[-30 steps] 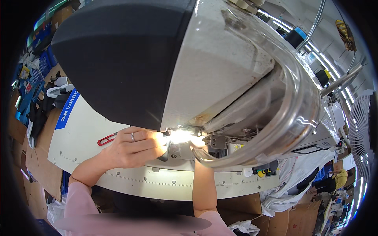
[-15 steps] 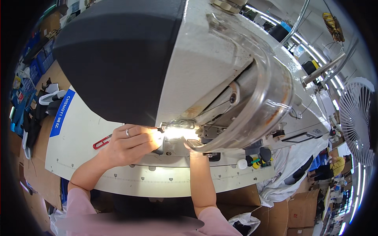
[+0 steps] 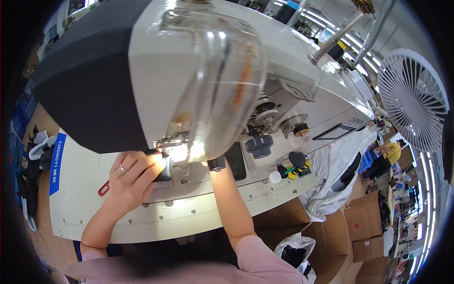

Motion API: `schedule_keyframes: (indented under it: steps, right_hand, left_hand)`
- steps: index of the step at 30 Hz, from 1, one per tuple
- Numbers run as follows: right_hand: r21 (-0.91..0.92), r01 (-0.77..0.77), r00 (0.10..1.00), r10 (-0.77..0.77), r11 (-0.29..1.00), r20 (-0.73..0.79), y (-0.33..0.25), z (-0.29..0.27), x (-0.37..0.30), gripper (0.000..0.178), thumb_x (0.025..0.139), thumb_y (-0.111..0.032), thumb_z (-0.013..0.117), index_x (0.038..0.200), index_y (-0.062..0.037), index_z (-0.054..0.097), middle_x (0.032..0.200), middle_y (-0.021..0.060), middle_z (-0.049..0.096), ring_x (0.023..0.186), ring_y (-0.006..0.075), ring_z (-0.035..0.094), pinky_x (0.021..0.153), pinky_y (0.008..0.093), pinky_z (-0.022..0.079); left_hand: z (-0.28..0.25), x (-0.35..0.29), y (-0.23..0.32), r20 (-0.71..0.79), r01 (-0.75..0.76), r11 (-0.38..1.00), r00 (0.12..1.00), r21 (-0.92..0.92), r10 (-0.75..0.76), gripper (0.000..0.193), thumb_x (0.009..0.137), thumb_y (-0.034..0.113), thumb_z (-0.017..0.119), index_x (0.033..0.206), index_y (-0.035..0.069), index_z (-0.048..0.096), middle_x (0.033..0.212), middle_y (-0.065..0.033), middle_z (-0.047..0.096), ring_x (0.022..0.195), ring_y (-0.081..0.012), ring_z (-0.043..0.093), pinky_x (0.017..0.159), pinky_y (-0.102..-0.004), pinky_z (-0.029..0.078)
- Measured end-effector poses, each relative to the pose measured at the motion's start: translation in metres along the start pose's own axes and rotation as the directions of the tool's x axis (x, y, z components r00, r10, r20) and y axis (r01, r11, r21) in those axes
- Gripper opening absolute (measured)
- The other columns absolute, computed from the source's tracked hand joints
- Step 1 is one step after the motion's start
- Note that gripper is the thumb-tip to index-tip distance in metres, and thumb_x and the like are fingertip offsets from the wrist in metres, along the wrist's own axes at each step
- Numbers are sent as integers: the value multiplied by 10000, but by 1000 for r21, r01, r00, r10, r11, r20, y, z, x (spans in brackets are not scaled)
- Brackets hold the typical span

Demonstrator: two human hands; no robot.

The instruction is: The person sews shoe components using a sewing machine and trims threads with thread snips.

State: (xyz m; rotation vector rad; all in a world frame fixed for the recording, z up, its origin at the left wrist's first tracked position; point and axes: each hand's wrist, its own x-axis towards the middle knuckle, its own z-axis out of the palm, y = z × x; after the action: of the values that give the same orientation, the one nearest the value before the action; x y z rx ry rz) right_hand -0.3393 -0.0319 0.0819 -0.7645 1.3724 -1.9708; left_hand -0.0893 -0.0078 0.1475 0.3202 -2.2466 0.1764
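A large sewing machine (image 3: 158, 78) with a black end cover fills the upper middle. At the left of its lit needle area, my left hand (image 3: 132, 177) has its fingers bent and pressed together on a small black piece (image 3: 165, 171); its exact kind cannot be made out. A ring is on one finger. My right forearm (image 3: 229, 199) reaches up under the clear plastic guard (image 3: 236, 80). Its hand is mostly hidden behind the guard and a dark knob-like part (image 3: 216, 164). Red-handled thread snips (image 3: 104, 188) lie on the white machine bed (image 3: 189, 220), left of my left hand.
Small bobbins or spools (image 3: 292, 170) and a white cap (image 3: 275, 177) sit at the bed's right. Beyond lie a white sack (image 3: 326, 180) and cardboard boxes (image 3: 364, 217). A white fan (image 3: 411, 99) stands far right. Dark pieces with white parts (image 3: 42, 146) lie left.
The view has shifted, so the machine appears further left and more of its right side shows. My left hand stays by the needle area; more of the right hand is covered by the guard.
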Motion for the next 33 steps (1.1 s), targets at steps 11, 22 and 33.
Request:
schedule_keyframes:
  steps: [11,22,33]
  right_hand:
    - [-356,690,713,-676,630,186,-40,38,-149,51,908,-57,592,892,-12,609,929,85,646,844,148,623,733,273,489]
    - [-318,873,476,-506,370,719,-77,114,-163,334,775,-221,805,973,-8,639,840,103,620,839,303,609,819,406,489]
    - [-322,195,767,60,927,639,-76,34,-171,287,765,-175,844,902,18,681,710,30,674,619,50,563,566,242,458]
  left_hand:
    - [-63,-1,-64,-101,521,568,674,-637,-732,325,860,9,552,1182,38,591,1096,-52,625,903,-96,585,746,-234,486]
    - [-118,0,-46,-207,554,670,674,-493,-710,79,885,88,552,888,50,622,783,19,629,716,-56,471,624,-213,352]
    - [-44,-2,-34,433,609,435,786,-663,-441,298,904,188,699,1132,9,630,954,-97,665,931,-160,623,807,-308,491]
